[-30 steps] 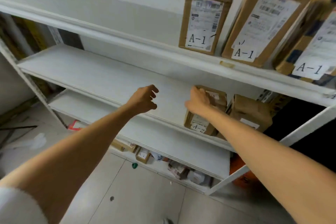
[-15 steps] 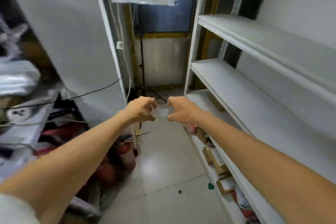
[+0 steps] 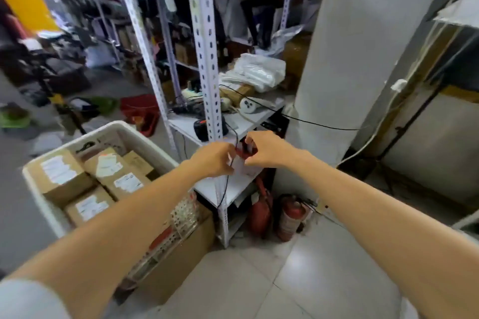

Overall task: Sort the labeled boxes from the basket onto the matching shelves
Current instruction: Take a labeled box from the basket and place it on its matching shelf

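Cardboard boxes [image 3: 62, 176] lie in the white basket [image 3: 134, 132], and both hands are away from them.
Nearest, two bare forearms reach forward over the pale tiled floor [image 3: 298, 280]. The left hand [image 3: 212, 160] and right hand [image 3: 268, 151] meet with fingers curled, almost touching. A small white scrap [image 3: 229, 160] shows between them, though I cannot tell whether either hand pinches it. The boxes sit to the left of the left forearm, well apart from both hands, packed label-up in the basket. A brown carton [image 3: 181, 261] stands just beside the basket, under that forearm. Beyond the hands stands a white perforated metal rack [image 3: 207, 59] with cables and bags on its shelf. Two red fire extinguishers [image 3: 290, 217] stand at its foot, and a white pillar [image 3: 337, 59] rises to the right.
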`<state>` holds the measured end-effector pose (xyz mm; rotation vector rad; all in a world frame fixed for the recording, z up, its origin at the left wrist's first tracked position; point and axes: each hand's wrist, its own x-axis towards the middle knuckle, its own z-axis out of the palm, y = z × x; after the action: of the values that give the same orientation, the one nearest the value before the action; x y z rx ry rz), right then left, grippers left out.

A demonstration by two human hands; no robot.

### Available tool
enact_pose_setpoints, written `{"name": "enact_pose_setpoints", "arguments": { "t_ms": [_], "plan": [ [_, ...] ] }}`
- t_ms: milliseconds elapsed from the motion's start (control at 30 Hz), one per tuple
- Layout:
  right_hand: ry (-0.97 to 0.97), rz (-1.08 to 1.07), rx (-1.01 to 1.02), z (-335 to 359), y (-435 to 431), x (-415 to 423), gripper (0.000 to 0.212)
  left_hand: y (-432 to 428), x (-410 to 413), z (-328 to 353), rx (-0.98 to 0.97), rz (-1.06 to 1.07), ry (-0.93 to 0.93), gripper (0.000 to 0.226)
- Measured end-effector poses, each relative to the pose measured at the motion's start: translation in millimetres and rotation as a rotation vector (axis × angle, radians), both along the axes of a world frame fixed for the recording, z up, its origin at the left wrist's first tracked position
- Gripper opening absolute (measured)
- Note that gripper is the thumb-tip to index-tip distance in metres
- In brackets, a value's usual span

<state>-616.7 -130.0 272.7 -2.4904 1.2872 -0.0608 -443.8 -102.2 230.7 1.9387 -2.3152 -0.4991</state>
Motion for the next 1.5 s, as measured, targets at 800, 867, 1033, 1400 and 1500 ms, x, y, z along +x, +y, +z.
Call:
{"name": "enact_pose_setpoints", "arguments": {
  "t_ms": [800,867,1033,1400,1500],
  "plan": [
    [0.106,0.677,0.11,-35,27,399,0.063,149,352,-44,0.075,0.913,0.015,0.037],
    [0.115,0.682,0.141,-38,24,414,0.063,150,368,-51,0.104,0.936,0.014,0.036],
    [0.144,0.734,0.199,-49,-2,453,0.053,137,405,-65,0.145,0.996,0.04,0.038],
    [0.218,0.778,0.256,-99,-71,568,0.059,96,484,-103,0.246,1.165,0.072,0.047],
    [0.254,0.789,0.302,-116,-83,587,0.056,90,504,-120,0.296,1.192,0.079,0.048]
  ]
}}
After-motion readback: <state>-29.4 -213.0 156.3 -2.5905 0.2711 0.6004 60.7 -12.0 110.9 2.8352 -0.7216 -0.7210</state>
